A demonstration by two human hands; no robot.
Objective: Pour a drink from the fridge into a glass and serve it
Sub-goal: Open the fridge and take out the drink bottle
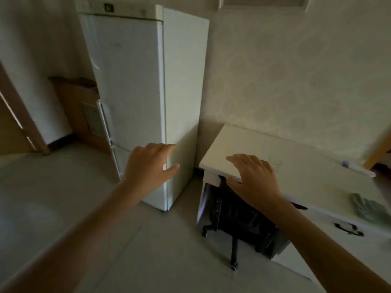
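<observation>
A tall white fridge stands against the wall ahead, both its doors closed. A clear glass, faint and hard to make out, stands on the white desk to the right of the fridge. My left hand is stretched out in front of the fridge's lower right corner, fingers apart, holding nothing. My right hand hovers over the desk's near left corner, fingers spread and empty, just left of the glass. No drink container is visible.
A black wheeled office chair is tucked under the desk. A grey cloth and a small white object lie on the desk. A wooden cabinet stands left of the fridge, and a wooden door is at the far left.
</observation>
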